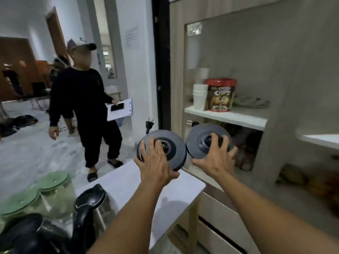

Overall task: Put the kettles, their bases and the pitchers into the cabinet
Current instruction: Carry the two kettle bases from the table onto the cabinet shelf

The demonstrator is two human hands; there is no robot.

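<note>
- two grey kettle bases, the left base and the right base, are held up on edge, flat faces toward the camera, rims nearly touching.
- left hand closed on the left base; right hand closed on the right base.
- the cabinet opening lies ahead and to the right, so the right hand is nearer.
- the shelf carries cups and a snack tub; open room looks best at its right.
- kettles and pitchers wait on the counter at lower left.
</note>
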